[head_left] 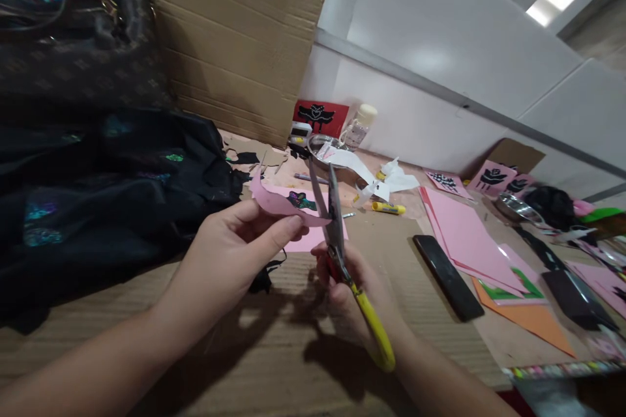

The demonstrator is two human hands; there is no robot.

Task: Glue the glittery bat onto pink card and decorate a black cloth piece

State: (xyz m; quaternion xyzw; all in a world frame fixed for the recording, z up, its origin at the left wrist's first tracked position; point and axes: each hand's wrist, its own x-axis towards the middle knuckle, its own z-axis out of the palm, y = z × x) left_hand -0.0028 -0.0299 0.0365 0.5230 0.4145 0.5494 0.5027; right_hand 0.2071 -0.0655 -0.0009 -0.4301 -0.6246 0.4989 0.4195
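My left hand (254, 234) pinches a curved pink paper piece (278, 204) between thumb and fingers. A dark, shiny shape (300, 201) shows on that paper. In my right hand (352, 280) is a pair of scissors (369, 322) with yellow handles, its blades spread and pointing up. The right end of the pink piece lies between the blades. Beneath both hands, a flat pink sheet (308, 241) rests on the cardboard-covered table (274, 365), with black scraps (263, 279) beside it.
Black fabric (112, 189) and a brown bag (83, 52) are at the left, by a cardboard panel (239, 32). Behind my hands stand a metal bowl (323, 145) and a bottle (359, 125). A yellow tube (388, 208), phone (447, 277) and pink sheets (469, 234) lie right.
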